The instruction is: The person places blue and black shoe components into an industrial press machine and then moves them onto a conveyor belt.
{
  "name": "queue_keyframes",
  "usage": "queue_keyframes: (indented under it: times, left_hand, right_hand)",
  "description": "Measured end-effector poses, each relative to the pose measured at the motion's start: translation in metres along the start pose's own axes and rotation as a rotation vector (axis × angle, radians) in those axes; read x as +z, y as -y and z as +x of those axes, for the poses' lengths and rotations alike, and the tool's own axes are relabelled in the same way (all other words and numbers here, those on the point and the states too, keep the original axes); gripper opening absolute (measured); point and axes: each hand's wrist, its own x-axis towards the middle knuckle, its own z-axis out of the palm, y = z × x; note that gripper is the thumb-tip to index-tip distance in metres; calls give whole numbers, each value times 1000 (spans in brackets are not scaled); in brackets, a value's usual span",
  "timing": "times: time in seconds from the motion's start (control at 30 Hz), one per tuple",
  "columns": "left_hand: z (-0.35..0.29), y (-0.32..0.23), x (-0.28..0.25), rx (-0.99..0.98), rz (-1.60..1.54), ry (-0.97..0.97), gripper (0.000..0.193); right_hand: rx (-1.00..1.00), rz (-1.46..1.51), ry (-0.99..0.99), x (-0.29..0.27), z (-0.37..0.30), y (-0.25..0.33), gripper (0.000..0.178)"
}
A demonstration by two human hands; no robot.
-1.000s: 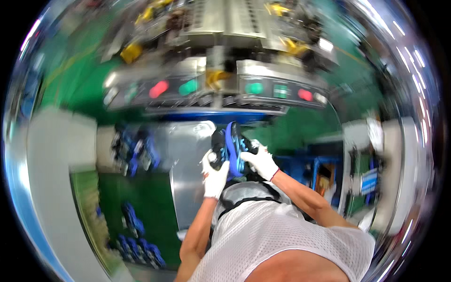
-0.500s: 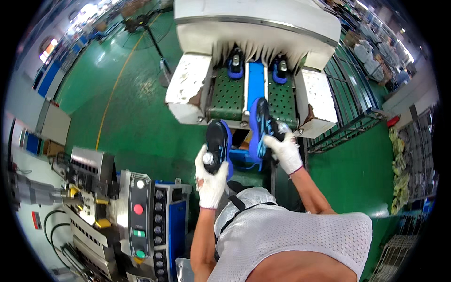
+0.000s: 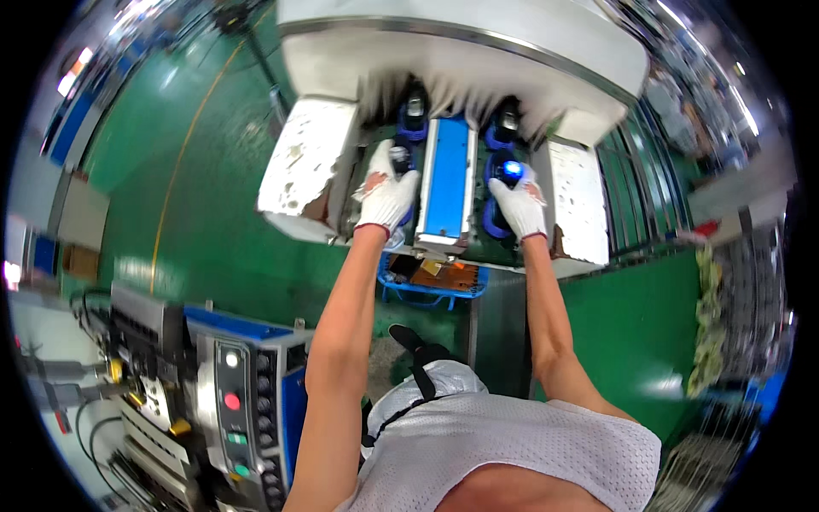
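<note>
My left hand [image 3: 386, 194], in a white glove, is closed on a black shoe [image 3: 401, 157] with a blue-purple sole. This shoe is on the left lane of the conveyor, left of a blue centre strip [image 3: 449, 183]. On the right lane, my gloved right hand [image 3: 518, 203] grips a matching shoe [image 3: 494, 220]; a bright blue-white glint shows at its opening. Farther in, a left-lane shoe [image 3: 414, 111] and a right-lane shoe [image 3: 506, 119] sit by the hanging fringe [image 3: 465, 96] at the machine's mouth. My fingers partly hide both held shoes.
The white machine housing [image 3: 461, 26] spans the far side, with a worn white side block [image 3: 309, 162] at left and another block [image 3: 577, 192] at right. Below the conveyor stands a blue-framed cart [image 3: 435, 294]. A control panel [image 3: 232, 401] with coloured buttons is at lower left. Metal racking [image 3: 653, 183] stands right.
Both hands have moved forward, away from my body, carrying the two shoes from in front of the conveyor onto its lanes. My arms are now stretched out, and the view has shifted.
</note>
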Motion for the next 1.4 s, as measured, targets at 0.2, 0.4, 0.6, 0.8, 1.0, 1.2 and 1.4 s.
queue_keyframes:
  times: [0.2,0.4,0.6,0.8,1.0,1.2,1.4]
  left_hand:
    - [-137,32,-66,49,45,-71,77]
    - [-477,101,-119,-666,121,-203,61]
    - [-878,57,-132,-1499,81,-1312,45]
    - [-1153,-90,49,-1982,671,-2274,55]
    - [-1158,-138,192,-2665,141,-2104,60]
    - [-1160,-128,224,-2664,299,-1892,36]
    - [-1125,-142,184,-2395,515,-1846,15]
  right_hand:
    - [-593,435,-185,31,-112,81,72]
    - [-672,669,1138,156,-330,125,60]
    - [-1026,208,1577,244,-475,96,51]
    - [-1604,-478,1433,263,-581,100,61]
    - [-1766,-1060,1112,278,-553,99,70]
    - [-1924,-1246,1100,291,-568,108,65]
    - [-1716,-823,1786,235,-714,68,62]
